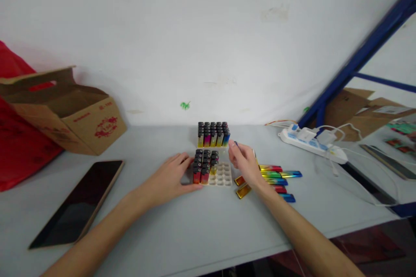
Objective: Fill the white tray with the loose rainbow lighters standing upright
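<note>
A white plastic tray (224, 179) with round-cornered slots lies on the table, its left part filled with upright lighters (202, 168) with black tops. My left hand (170, 177) grips the tray's left side, thumb at the near corner and fingers by the lighters. My right hand (245, 162) is closed in a pinch just right of the tray; a small dark blue end of a lighter (236, 143) shows at its fingertips, the remainder hidden. Behind the tray stands a block of lighters (213, 134). Shiny coloured lighters (276, 177) lie loose beneath and beside my right wrist.
A dark tablet (78, 203) lies at the left, before an open cardboard box (87, 121) and a red bag (19, 138). At the right is a white power strip (312, 145) with plugs and cables, near a blue metal frame (354, 67). A white wall (208, 43) rises behind.
</note>
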`<state>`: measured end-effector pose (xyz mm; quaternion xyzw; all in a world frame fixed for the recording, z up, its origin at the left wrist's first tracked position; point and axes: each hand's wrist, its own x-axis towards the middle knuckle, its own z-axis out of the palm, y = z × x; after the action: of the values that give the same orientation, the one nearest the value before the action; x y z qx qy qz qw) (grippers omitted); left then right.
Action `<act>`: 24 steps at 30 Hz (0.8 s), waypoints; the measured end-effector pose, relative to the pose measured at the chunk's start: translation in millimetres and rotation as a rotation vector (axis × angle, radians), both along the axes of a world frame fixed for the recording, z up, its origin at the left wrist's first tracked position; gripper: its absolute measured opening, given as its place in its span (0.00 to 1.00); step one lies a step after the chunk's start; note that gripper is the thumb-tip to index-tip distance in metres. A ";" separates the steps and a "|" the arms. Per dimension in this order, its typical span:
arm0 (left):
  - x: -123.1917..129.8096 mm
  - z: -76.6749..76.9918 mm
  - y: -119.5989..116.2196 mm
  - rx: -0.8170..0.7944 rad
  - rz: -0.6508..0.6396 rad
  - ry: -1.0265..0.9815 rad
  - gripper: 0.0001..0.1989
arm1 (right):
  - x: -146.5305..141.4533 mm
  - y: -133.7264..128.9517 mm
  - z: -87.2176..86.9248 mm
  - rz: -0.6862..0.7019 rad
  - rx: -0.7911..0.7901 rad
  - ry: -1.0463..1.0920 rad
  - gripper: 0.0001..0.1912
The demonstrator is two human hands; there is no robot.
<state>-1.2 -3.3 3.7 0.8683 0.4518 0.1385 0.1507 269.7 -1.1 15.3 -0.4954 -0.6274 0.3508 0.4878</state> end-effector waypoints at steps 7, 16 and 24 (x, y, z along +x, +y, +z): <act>-1.8 -2.8 0.4 0.018 -0.001 -0.027 0.26 | -4.9 -3.6 4.6 -0.099 0.046 -0.198 0.28; -2.9 -2.0 0.3 0.029 -0.017 -0.033 0.28 | -2.2 0.8 -1.0 -0.105 0.010 -0.219 0.28; -2.4 -2.2 -0.3 0.031 -0.018 -0.017 0.28 | -2.8 -7.8 14.6 -0.006 0.118 -0.291 0.27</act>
<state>-3.6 -3.6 1.5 0.8733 0.4406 0.1515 0.1425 266.9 -8.9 29.9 -0.5134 -0.7094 0.2361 0.4212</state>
